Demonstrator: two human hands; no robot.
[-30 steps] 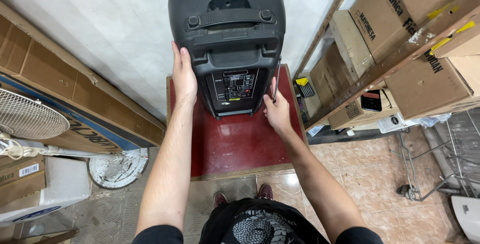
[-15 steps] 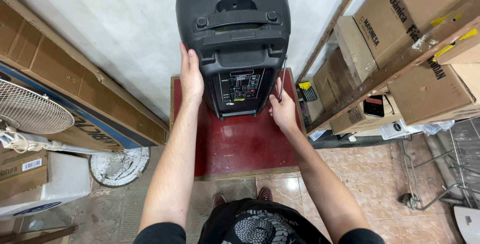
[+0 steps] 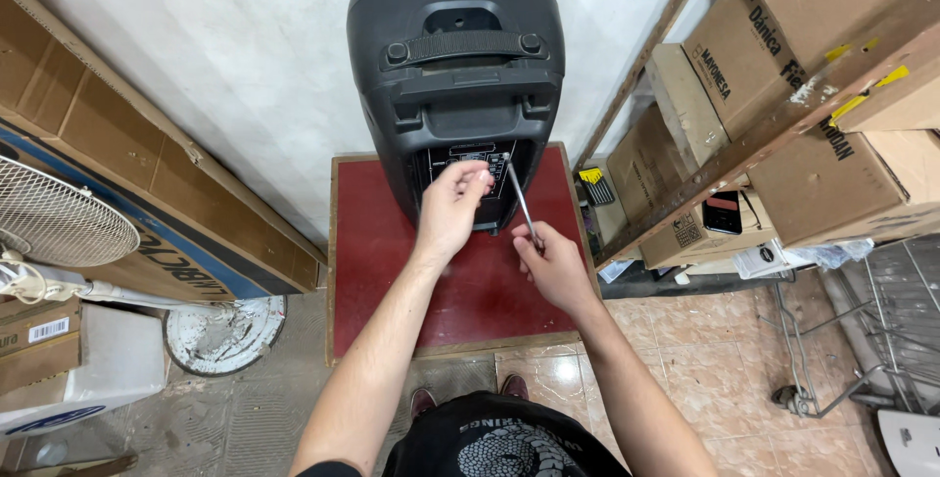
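On red table (image 3: 392,271): one speaker (image 3: 455,75), one screwdriver (image 3: 521,205), two hands.

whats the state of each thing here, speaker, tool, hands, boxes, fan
speaker: upright on the red table, back panel facing the camera, strap handle on top
screwdriver: held in the right hand, tip up at the panel
left hand: fingertips on the control panel
boxes: closed, stacked on the shelf
fan: lying tilted at left, not spinning
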